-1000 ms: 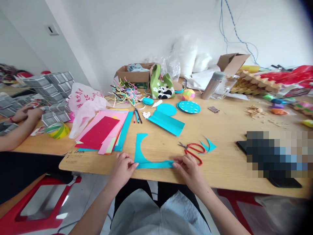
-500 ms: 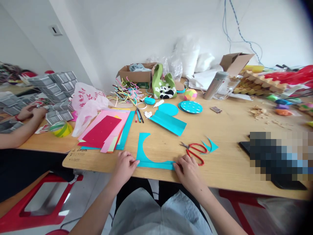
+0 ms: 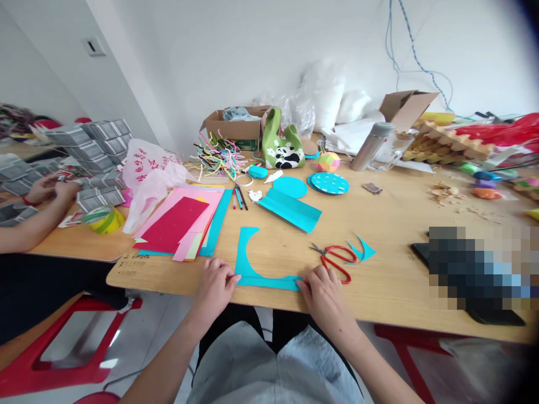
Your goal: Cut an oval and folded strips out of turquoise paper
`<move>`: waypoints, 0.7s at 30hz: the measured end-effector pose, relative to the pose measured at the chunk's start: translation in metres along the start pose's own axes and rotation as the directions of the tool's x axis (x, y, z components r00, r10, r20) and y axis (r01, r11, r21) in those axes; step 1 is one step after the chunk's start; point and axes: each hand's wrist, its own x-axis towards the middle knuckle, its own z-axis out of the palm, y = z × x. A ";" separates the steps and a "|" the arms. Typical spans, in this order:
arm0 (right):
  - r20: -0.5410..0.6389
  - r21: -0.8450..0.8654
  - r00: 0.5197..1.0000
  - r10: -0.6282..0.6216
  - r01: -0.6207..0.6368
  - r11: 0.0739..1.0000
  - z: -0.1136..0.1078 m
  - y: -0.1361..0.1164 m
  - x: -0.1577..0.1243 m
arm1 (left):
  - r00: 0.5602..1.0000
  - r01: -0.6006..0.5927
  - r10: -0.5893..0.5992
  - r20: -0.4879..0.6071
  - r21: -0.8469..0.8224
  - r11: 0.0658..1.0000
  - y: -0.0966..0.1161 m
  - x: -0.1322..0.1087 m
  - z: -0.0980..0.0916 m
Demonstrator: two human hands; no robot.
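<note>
A blue sheet of paper (image 3: 243,258) with a large round cut-out lies near the table's front edge, its lower edge folded into a narrow strip. My left hand (image 3: 217,283) pinches the strip's left end between thumb and fingers. At the right end, my right hand (image 3: 322,289) grips it the same way. Red-handled scissors (image 3: 337,259) lie just beyond my right hand, beside a blue paper scrap (image 3: 365,250). Farther back rest a folded blue sheet (image 3: 290,210) and a blue paper circle (image 3: 290,187).
Coloured paper (image 3: 177,224) is stacked at left, near a plastic bag (image 3: 149,174) and tape roll (image 3: 103,220). Pens (image 3: 239,198), a panda bag (image 3: 284,146) and a steel bottle (image 3: 373,147) stand or lie behind. Another person's hands (image 3: 54,191) work at far left.
Both hands keep their hold on the folded strip and have hardly moved. The view has shifted very slightly.
</note>
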 end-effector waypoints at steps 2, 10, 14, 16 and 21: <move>0.015 -0.016 1.000 -0.006 0.006 1.000 -0.001 0.000 0.000 | 1.000 0.003 -0.003 0.001 0.002 1.000 0.000 0.000 0.000; 0.119 0.034 0.993 -0.002 -0.002 0.999 -0.004 0.004 0.004 | 1.000 0.010 -0.010 -0.010 -0.006 1.000 -0.006 0.000 0.003; 0.157 0.064 0.988 -0.016 0.006 0.998 -0.003 0.007 0.007 | 1.000 0.027 -0.027 0.006 -0.014 1.000 -0.003 0.000 0.001; 0.168 0.077 0.985 -0.028 0.016 0.997 -0.003 0.009 0.009 | 1.000 0.029 -0.029 0.004 -0.009 1.000 -0.001 0.000 0.001; 0.179 0.081 0.984 -0.023 0.008 0.997 -0.005 0.009 0.010 | 0.999 0.038 -0.037 0.024 -0.014 0.999 0.002 0.001 -0.002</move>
